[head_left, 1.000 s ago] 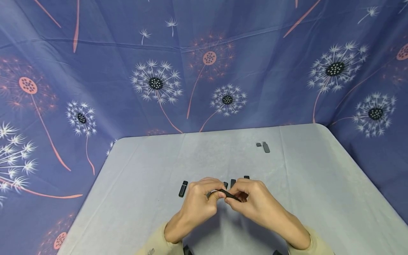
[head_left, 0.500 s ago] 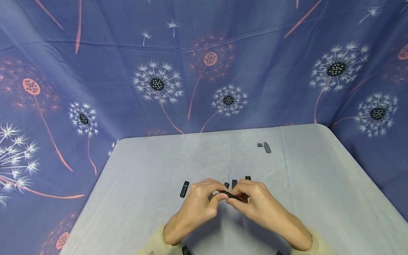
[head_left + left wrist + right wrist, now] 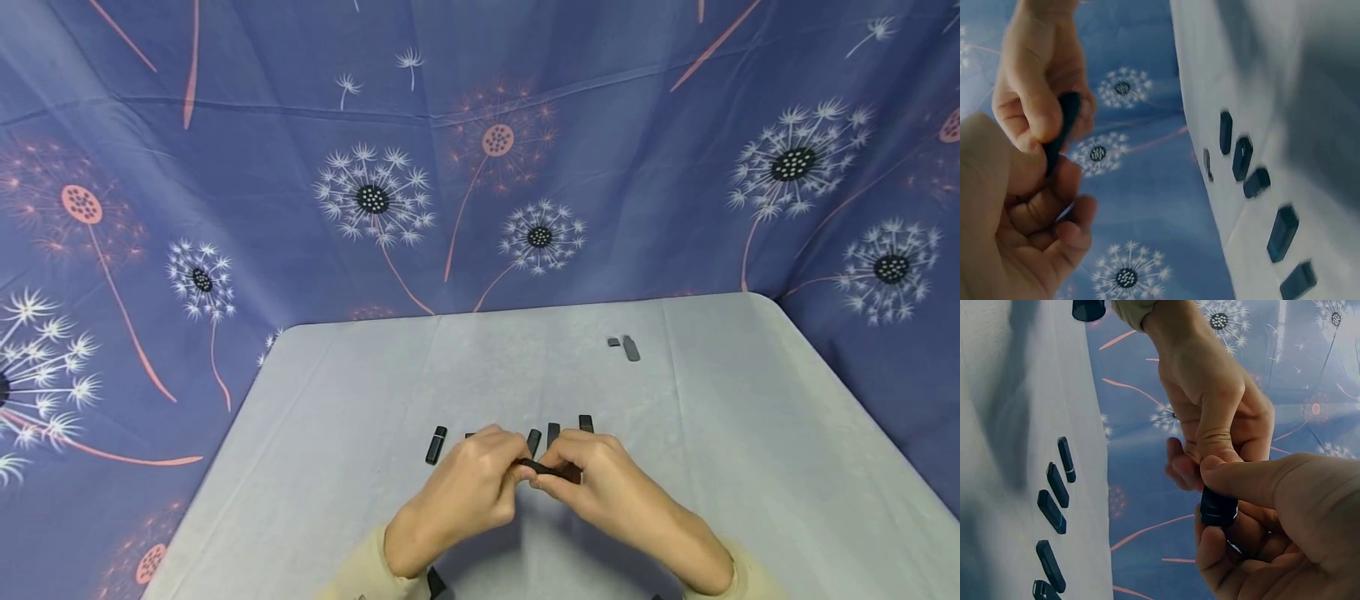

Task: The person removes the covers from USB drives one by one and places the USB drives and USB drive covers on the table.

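Observation:
Both hands pinch a dark USB flash drive (image 3: pixel 542 468) between thumbs and fingers, above the near middle of the table. My left hand (image 3: pixel 471 483) grips its left end, and my right hand (image 3: pixel 603 479) grips the right end. In the left wrist view the drive (image 3: pixel 1069 119) looks slim and tilted between the two thumbs. From the right wrist, its dark body (image 3: pixel 1219 509) shows below the thumbs, with a thin light line near its lower end. Fingers cover much of it.
Behind the hands lie several dark flash drives, among them one at the left (image 3: pixel 436 445), one in the middle (image 3: pixel 553 433) and one at the right (image 3: pixel 587 423). Farther back lie a grey flash drive (image 3: pixel 631 348) and its small cap (image 3: pixel 613 342). A patterned curtain (image 3: pixel 450 167) borders the table (image 3: pixel 360 383).
My left hand has turned, its knuckles rolling over, and both hands dip slightly with the flash drive still between them. The camera view has shifted a little.

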`<state>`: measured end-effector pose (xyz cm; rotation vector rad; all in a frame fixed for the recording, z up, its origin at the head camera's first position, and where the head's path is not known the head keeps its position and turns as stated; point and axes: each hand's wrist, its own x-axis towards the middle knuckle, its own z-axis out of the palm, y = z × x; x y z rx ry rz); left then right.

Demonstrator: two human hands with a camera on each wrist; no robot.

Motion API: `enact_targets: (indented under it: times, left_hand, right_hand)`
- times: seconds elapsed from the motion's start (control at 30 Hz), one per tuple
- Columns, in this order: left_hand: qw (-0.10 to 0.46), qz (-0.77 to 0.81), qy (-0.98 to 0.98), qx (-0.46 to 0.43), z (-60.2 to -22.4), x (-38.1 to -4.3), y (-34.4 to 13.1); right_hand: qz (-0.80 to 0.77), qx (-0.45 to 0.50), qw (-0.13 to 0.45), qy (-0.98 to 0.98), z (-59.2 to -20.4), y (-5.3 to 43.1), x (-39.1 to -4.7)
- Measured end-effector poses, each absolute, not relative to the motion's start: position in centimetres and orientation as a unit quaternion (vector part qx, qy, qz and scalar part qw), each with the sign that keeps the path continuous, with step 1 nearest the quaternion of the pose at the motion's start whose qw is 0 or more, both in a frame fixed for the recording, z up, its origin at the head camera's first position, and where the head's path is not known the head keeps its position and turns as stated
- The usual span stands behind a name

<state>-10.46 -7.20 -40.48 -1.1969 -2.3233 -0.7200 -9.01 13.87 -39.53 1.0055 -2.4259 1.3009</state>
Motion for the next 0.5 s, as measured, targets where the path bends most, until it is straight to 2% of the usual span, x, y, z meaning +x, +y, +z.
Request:
enact_targets:
  times: [0.13, 0.5]
  left_hand:
    - [0.212, -0.267, -0.836, -0.43, -40.38, -10.51, -7.23]
    - [0.14, -0.349, -0.839, -0.392, -39.89, -10.17, -6.95]
  right_hand:
    - [0.442, 0.335, 0.083, -0.828, -39.37, 13.93, -8.78]
    - [0.439, 0.329, 0.077, -0.833, -38.94, 14.2, -8.44]
